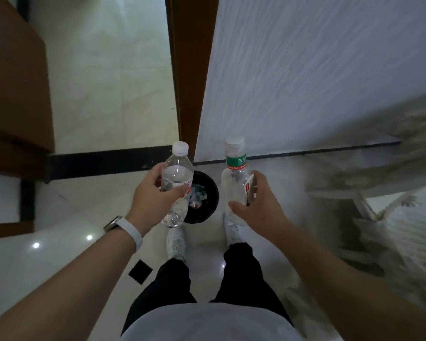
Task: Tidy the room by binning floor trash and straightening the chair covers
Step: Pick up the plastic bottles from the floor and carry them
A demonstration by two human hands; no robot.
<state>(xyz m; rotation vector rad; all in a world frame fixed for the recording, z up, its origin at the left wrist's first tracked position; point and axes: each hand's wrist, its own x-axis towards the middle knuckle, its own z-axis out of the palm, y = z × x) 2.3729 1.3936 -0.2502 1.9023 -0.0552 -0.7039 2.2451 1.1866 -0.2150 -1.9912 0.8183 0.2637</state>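
Cover (379, 193): pale patterned cloth at the far right, blurred, well apart from both hands.
Bin (208, 210): black and round, on the floor at the foot of the wall, just ahead of the shoes; crumpled rubbish lies inside.
Left hand (153, 193): fingers curled round the middle of the left bottle, thumb on the near side.
Right hand (258, 205): thumb and fingers wrapped round the lower right bottle; they also pinch a packet.
Left bottle (177, 173): clear, white cap, part full, held over the bin's left rim.
Right bottle (234, 166): green label, white cap, held just right of the bin.
Packet (249, 188): small, red and white, pressed against the right bottle.
Watch (115, 223): white strap on the left wrist.
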